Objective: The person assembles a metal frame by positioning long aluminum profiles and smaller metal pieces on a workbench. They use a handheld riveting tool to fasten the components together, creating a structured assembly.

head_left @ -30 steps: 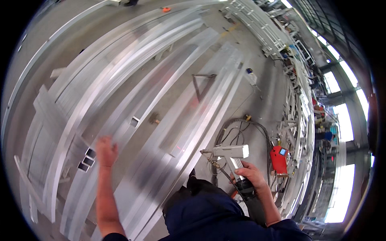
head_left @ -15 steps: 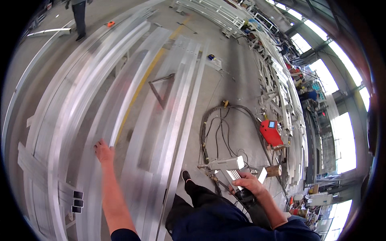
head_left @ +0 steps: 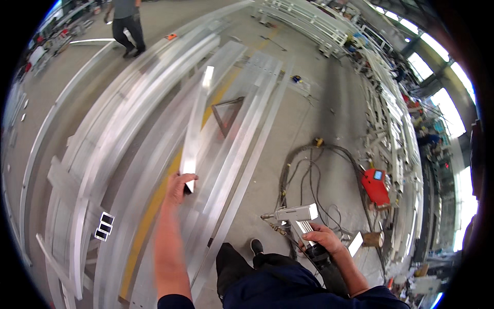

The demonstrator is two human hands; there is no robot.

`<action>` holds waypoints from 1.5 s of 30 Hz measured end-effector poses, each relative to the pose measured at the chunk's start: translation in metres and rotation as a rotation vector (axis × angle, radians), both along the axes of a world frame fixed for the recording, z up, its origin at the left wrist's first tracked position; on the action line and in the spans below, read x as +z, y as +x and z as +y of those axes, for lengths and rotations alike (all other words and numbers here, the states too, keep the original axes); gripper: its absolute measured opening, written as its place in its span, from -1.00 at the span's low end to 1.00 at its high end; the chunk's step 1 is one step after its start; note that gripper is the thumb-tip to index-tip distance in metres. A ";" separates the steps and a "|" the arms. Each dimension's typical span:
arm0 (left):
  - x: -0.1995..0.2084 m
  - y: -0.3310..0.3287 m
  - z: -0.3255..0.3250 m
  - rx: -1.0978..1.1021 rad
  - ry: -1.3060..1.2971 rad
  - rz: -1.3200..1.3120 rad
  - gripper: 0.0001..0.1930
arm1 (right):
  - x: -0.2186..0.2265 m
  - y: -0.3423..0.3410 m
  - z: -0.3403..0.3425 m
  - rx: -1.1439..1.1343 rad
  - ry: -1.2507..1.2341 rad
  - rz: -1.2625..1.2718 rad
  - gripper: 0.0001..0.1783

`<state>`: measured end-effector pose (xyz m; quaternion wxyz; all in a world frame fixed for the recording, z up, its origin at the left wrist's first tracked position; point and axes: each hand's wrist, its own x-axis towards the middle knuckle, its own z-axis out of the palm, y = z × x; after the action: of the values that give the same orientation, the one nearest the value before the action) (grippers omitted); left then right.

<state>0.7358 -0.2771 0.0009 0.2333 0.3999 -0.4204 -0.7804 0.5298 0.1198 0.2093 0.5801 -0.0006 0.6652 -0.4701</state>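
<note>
A long, square-section silver metal tube (head_left: pixel 194 134) is in my left hand (head_left: pixel 178 188), whose fingers wrap its near, open end. The tube slants away over other long metal profiles (head_left: pixel 226 175) lying side by side. A triangular dark metal frame (head_left: pixel 226 116) rests on them, right of the tube. In my right hand (head_left: pixel 325 239) is a silver pistol-shaped welding gun (head_left: pixel 297 213), its nozzle pointing left toward the profiles. Its black-sleeved lower end runs down beside my forearm.
A red machine with a small screen (head_left: pixel 376 186) stands on the floor at right, near looped black cables (head_left: pixel 288 159) and a wooden block (head_left: pixel 372 239). Stacked metal frames (head_left: pixel 391 113) line the right side. Another person (head_left: pixel 127 26) is at the far left, beyond the profiles.
My left hand has closed on the tube and carried it up and right, over the neighbouring profiles. My right hand keeps the welding gun. The view has shifted; the far person has moved.
</note>
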 end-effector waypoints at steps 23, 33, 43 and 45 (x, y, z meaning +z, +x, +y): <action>0.171 0.175 0.495 0.872 -0.348 0.059 -0.56 | 0.004 0.035 0.029 0.743 -0.307 -0.322 -0.74; 0.090 0.367 0.640 1.782 -0.479 -0.471 -0.69 | -0.051 0.184 -0.038 1.231 -0.471 0.370 -0.66; 0.042 0.585 0.623 1.636 -0.254 -0.149 -0.68 | -0.200 0.425 -0.117 1.386 -0.787 1.140 -0.36; 0.023 0.606 0.621 1.636 -0.272 -0.157 -0.69 | -0.238 0.448 -0.127 1.401 -0.757 1.147 -0.26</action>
<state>1.3416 0.3438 0.0237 0.7431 0.6007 -0.1028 -0.2765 0.9781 -0.0077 -0.0286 0.2782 -0.8094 0.5005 -0.1304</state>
